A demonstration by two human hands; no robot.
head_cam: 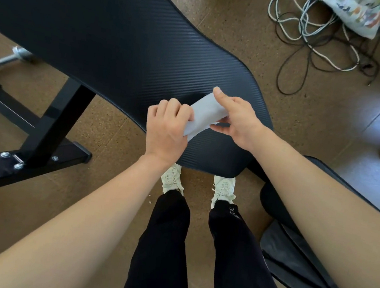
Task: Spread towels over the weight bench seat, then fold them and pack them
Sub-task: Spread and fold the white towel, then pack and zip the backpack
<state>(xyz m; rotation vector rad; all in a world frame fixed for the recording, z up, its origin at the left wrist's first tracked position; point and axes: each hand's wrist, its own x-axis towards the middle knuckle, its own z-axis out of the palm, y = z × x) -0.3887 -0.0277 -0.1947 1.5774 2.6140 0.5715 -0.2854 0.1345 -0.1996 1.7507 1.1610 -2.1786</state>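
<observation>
Towel (204, 115), small and pale, sits just above the near end of the black bench (101, 37). Left hand (165, 129) fingers curl tight round one end; right hand (237, 121) pinches the other. Trouser writing (237, 213) is too small to read.

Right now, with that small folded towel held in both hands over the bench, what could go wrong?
1. The right hand only pinches the towel, while the left hand curls round its other end; a loose grip could let the fold spring open.
2. The towel is over the rounded end of the bench seat; dropped, it might slide to the floor.
3. Loose cables lie on the floor nearby, a possible trip.
</observation>
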